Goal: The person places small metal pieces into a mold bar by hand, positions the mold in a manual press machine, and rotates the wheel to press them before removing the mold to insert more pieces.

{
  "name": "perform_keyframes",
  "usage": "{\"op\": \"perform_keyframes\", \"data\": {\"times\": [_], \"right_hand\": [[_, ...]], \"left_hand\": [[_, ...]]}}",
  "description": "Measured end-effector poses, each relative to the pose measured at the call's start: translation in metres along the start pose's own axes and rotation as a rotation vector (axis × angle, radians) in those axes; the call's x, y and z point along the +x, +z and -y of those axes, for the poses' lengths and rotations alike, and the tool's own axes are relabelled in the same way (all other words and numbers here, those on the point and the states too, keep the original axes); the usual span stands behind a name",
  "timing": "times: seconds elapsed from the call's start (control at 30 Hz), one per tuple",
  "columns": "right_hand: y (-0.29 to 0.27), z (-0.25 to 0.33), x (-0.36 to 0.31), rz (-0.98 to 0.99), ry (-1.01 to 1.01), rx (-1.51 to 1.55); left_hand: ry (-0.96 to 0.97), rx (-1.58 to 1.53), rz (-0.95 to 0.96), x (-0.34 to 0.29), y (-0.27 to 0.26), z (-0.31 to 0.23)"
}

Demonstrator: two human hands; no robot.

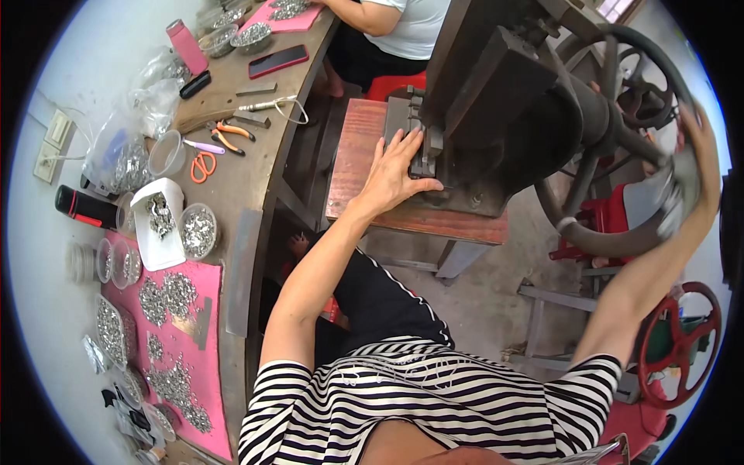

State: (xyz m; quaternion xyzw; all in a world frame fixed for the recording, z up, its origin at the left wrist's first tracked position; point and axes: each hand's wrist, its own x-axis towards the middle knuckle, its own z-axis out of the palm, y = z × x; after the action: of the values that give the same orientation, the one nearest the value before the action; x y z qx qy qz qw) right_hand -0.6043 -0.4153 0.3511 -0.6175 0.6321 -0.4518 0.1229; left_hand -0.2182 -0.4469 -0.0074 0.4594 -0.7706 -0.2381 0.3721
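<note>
A dark metal hand press (504,116) stands on a reddish-brown wooden stand (360,147) in front of me. My left hand (397,174) lies on the press base with its fingers spread, the fingertips and thumb beside the small die block (427,151) under the ram. Whether a small piece sits beneath those fingertips cannot be seen. Out to the right, my right hand (701,151) is closed on the rim of the large dark handwheel (556,203), partly blurred. A pale grey wrapping (678,190) on the rim beside it is smeared by motion.
Along the left runs a workbench (267,167) with small metal parts on a pink mat (209,310), clear tubs (199,230), a white container (172,249), orange-handled pliers (230,133), red scissors (203,167) and a phone (277,62). Another person (387,35) sits beyond. A red handwheel (649,364) stands lower right.
</note>
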Motion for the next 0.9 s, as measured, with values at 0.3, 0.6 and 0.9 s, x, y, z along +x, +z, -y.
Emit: {"op": "perform_keyframes", "data": {"times": [0.3, 0.6, 0.9], "right_hand": [[0.011, -0.078, -0.107, -0.311, -0.115, -0.182], [-0.039, -0.049, 0.027, -0.317, -0.412, -0.243], [-0.067, -0.050, 0.041, -0.154, -0.367, -0.190]], "left_hand": [[0.030, -0.176, 0.016, 0.001, -0.021, 0.013], [0.027, -0.430, 0.100, 0.097, -0.002, 0.057], [0.268, 0.027, -0.012, 0.031, -0.033, 0.008]]}}
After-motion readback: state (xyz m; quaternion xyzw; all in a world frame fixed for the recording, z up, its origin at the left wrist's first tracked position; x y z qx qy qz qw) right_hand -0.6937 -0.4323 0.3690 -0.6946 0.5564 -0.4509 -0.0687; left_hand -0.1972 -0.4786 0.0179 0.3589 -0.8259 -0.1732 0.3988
